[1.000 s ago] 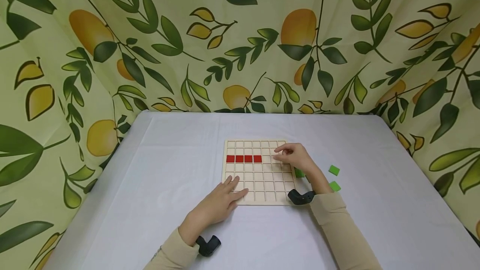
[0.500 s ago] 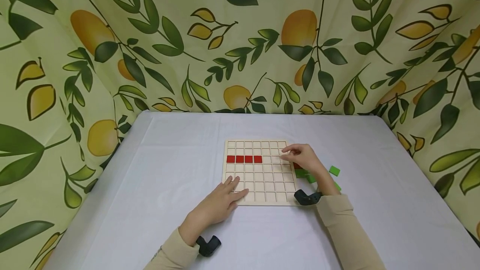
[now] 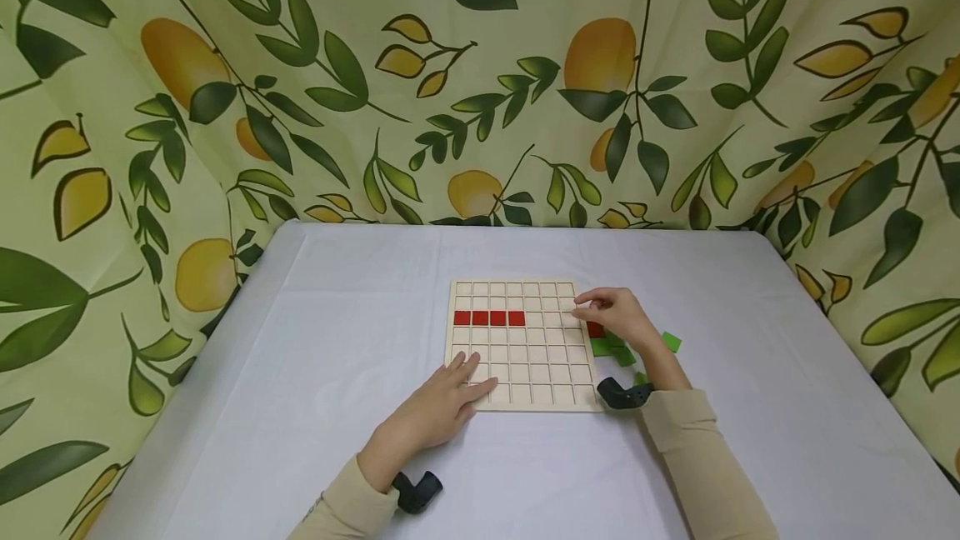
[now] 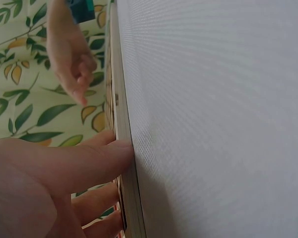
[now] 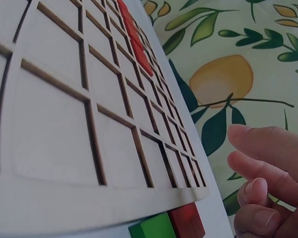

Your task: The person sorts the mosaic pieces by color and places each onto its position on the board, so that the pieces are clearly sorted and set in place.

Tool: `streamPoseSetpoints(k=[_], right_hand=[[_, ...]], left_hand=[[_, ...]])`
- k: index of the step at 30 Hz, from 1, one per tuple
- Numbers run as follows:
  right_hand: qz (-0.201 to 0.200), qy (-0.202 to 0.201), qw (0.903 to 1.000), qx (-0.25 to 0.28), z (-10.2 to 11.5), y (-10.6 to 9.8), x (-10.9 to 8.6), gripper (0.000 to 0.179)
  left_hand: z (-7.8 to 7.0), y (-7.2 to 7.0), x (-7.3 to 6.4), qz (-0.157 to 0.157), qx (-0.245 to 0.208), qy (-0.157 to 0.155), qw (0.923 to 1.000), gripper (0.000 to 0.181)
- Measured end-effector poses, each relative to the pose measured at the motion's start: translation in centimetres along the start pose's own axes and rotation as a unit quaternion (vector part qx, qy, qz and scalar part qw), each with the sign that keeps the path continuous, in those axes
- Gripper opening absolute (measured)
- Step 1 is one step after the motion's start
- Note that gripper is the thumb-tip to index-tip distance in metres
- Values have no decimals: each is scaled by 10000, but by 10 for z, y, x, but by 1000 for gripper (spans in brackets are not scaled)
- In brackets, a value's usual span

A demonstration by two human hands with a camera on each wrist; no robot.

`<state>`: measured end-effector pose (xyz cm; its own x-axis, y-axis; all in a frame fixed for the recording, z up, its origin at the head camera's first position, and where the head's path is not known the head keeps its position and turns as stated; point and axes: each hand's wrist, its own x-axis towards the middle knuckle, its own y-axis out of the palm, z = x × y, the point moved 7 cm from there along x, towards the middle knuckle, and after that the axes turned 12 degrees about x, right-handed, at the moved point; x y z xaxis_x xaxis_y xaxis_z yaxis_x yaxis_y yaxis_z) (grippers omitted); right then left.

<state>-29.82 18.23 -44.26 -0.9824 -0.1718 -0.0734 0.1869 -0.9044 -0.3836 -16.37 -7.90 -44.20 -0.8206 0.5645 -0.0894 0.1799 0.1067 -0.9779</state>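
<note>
The wooden board [image 3: 536, 357] lies flat near the middle of the white table [image 3: 322, 357]. It has lots of little square boxes. Four red squares [image 3: 498, 318] sit side by side in the third row from the far edge, filling the first four boxes from the left.

The left hand [image 3: 438, 407] rests on the near left corner of the board. Its fingers are spread on top, and in the left wrist view the thumb [image 4: 107, 161] touches the edge.

The right hand [image 3: 617, 317] is over the right edge of the board. Its pointer finger and thumb reach toward the board, with a small gap between the tips. In the right wrist view, the lower fingers [image 5: 256, 191] are bent in.

Below this hand, a red piece [image 3: 595, 329] lies just beside the board's right edge. Green squares [image 3: 625, 355] lie next to it in a little bunch. One more green square [image 3: 671, 342] is off to the right, and another [image 3: 640, 378] peeks out by the right wrist.

Both arms have tan sleeves [image 3: 690, 432]. A black gadget [image 3: 418, 492] is on the left wrist, and another [image 3: 625, 393] is on the right one. Behind the table is a pale curtain [image 3: 300, 157] with orange fruit and green leaves.
</note>
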Motion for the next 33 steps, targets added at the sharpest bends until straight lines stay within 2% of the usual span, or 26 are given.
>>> streamPoseSetpoints(k=[11, 19, 26, 33], right_hand=[[-30, 222, 9997, -76, -7, -9, -1, 35], [59, 314, 9995, -10, -14, -15, 1, 37], [143, 543, 9981, -247, -23, -18, 7, 40], [213, 526, 9978, -333, -23, -20, 10, 38]], left_hand=[[0, -1, -1, 54, -93, -46, 9999, 44], [-1, -2, 0, 10, 111, 24, 9999, 43], [-1, -1, 0, 6, 68, 29, 10000, 43], [-2, -3, 0, -37, 122, 75, 9999, 43]])
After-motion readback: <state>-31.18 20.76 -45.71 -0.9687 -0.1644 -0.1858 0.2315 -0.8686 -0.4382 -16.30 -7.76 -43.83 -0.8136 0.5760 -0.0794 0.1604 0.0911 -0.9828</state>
